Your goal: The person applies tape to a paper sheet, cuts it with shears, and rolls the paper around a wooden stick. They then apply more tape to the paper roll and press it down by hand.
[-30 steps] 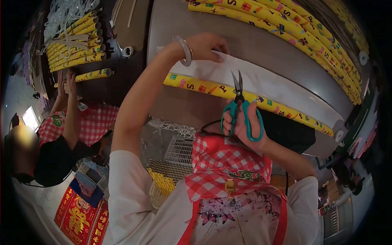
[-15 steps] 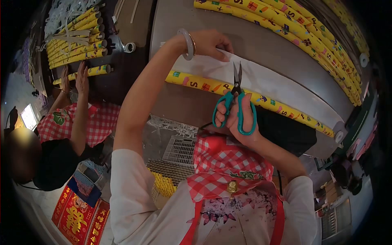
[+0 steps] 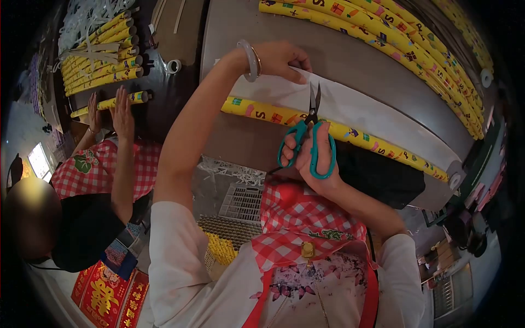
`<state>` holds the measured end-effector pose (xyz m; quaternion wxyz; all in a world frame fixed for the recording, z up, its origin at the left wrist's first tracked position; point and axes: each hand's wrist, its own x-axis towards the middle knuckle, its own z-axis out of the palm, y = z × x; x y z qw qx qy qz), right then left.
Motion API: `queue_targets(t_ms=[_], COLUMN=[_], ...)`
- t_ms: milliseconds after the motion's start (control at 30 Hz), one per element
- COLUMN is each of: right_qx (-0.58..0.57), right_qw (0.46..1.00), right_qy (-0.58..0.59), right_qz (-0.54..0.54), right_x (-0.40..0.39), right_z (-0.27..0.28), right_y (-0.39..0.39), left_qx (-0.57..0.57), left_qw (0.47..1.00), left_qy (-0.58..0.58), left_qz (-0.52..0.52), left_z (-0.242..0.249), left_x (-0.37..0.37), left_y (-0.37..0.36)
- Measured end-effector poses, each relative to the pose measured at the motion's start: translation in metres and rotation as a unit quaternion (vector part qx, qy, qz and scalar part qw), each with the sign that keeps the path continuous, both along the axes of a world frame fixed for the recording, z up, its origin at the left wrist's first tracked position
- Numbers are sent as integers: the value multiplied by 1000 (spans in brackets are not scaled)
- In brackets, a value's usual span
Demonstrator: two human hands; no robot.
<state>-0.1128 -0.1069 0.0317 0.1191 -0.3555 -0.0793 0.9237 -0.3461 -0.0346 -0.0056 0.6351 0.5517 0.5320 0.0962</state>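
Scissors [image 3: 309,136] shifted left, blades pointing away | right hand [image 3: 317,158] grips handles | left hand [image 3: 279,57] pins paper [image 3: 350,106]

The left arm is reaching forward, nearly straight, wrist bent, with a bangle sitting on it. The left hand [image 3: 281,57] is lying palm down, fingers [image 3: 299,74] curling and pressing downward. The right arm is bending at the elbow, forearm angling up toward the middle. The right hand [image 3: 316,156] is gripping closed, fingers threading handle loops, thumb on the left side.
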Motion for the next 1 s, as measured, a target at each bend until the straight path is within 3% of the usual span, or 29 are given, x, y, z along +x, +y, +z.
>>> queue_targets(t_ms=[533, 600, 700, 800, 1000], right_qx=[78, 140, 137, 189, 153], right_qw=[996, 988, 988, 974, 980], right_qy=[-25, -48, -72, -124, -123], right_qz=[-20, 41, -15, 0, -32], right_x=[-12, -10, -19, -22, -25], right_z=[-11, -15, -10, -4, -4], right_y=[-12, -13, -19, -19, -18], left_qx=[4, 4, -42, -63, -61], left_qw=[1000, 999, 999, 996, 997], left_qy=[-23, -35, -25, -60, -37], left_qz=[0, 1, -8, 6, -13], left_z=[-8, -4, -2, -5, -8], left_x=[-2, -2, -2, -2, -2], left_y=[0, 1, 3, 3, 7])
